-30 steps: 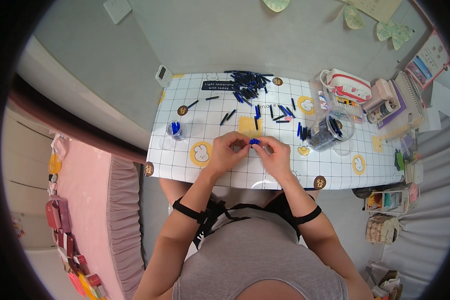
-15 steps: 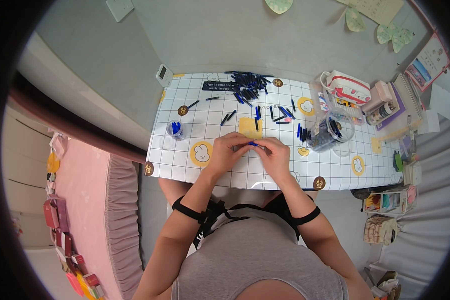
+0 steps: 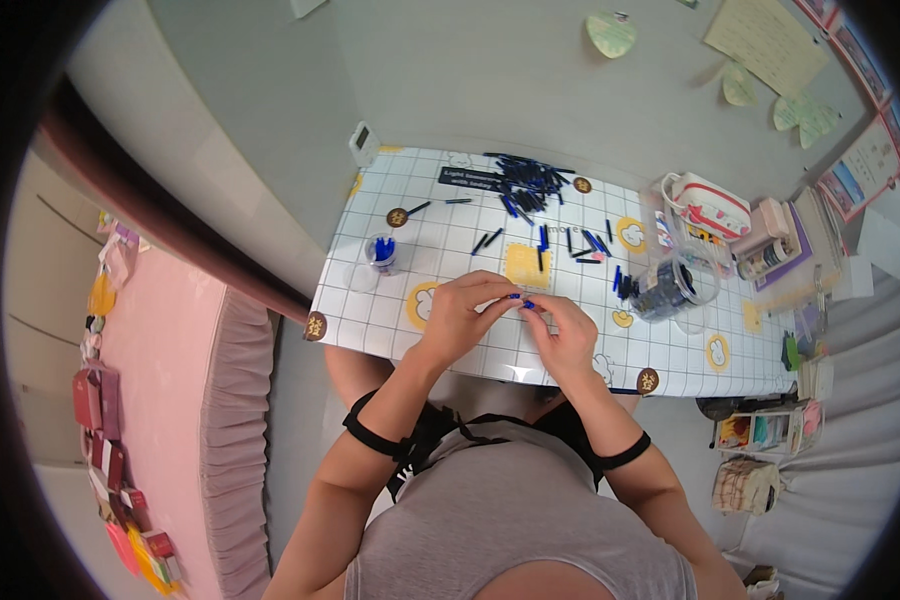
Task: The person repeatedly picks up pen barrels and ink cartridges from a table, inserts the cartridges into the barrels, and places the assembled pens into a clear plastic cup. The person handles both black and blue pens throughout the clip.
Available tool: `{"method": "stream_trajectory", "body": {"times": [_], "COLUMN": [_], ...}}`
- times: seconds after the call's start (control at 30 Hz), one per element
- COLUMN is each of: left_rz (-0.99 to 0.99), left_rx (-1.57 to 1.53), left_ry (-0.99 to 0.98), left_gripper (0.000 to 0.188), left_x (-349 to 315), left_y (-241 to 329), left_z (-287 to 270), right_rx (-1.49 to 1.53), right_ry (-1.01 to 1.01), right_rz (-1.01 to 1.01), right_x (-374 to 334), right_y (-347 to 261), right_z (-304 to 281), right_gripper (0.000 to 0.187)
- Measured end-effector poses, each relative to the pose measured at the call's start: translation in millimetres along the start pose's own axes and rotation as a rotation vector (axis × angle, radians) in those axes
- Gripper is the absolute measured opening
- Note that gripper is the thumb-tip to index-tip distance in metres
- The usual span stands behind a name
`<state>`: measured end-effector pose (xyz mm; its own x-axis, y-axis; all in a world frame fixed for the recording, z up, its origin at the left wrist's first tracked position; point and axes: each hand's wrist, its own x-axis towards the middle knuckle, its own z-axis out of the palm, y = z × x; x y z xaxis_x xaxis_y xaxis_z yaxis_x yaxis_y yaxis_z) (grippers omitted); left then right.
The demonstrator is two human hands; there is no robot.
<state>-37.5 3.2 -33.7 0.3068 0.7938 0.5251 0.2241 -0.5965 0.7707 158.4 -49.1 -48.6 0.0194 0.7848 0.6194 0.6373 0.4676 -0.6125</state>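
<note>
My left hand [image 3: 462,318] and my right hand [image 3: 567,335] meet over the near middle of the table, fingertips pinched. A small blue piece [image 3: 514,296] shows at the left fingertips. Another blue bit [image 3: 530,305] sits in the right fingertips, with a slight gap between the two. Fingers partly hide both. Beyond my hands lie several thin black-and-blue sticks [image 3: 592,243], resembling pen ink cartridges, and a heap of them [image 3: 532,182] at the far edge. A small clear cup [image 3: 381,255] with blue pieces stands left. On the right, a large clear jar [image 3: 670,290] leans, holding dark sticks.
The table [image 3: 450,352] has a white grid-patterned cover. At its right end are a white-and-red pouch [image 3: 708,207], notebooks and boxes. A small white device [image 3: 363,143] rests at the far left corner. A pink bed [image 3: 165,370] stands left, a white rack [image 3: 770,432] right.
The view has shifted, so the table sits further right and lower. The blue bits between my fingertips now show as two, slightly apart. The sticks and containers keep their places.
</note>
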Motion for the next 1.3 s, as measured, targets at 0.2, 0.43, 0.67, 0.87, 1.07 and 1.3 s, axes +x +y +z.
{"method": "stream_trajectory", "body": {"times": [0.2, 0.43, 0.67, 0.87, 1.07, 1.3], "left_rz": [-0.024, -0.013, 0.008, -0.059, 0.003, -0.029], "left_rx": [0.082, 0.295, 0.404, 0.489, 0.558, 0.614], "left_ry": [0.2, 0.417, 0.445, 0.388, 0.369, 0.377], "left_gripper": [0.028, 0.024, 0.015, 0.014, 0.016, 0.019], "left_x": [-12, -13, -6, -9, -6, -4], "left_y": [9, -21, -54, -64, -77, -74], "left_z": [-66, -127, -146, -150, -146, -138], "right_rx": [0.173, 0.383, 0.352, 0.244, 0.12, 0.061], "right_ry": [-0.136, -0.269, -0.208, -0.192, -0.177, -0.237], "right_rz": [0.061, 0.068, -0.013, -0.019, -0.094, -0.02], "right_x": [38, 94, 104, 98, 93, 91], "right_y": [-58, -78, -78, -68, -57, -57], "right_z": [11, 97, 161, 171, 177, 167], "right_gripper": [0.02, 0.018, 0.02, 0.021, 0.024, 0.054]}}
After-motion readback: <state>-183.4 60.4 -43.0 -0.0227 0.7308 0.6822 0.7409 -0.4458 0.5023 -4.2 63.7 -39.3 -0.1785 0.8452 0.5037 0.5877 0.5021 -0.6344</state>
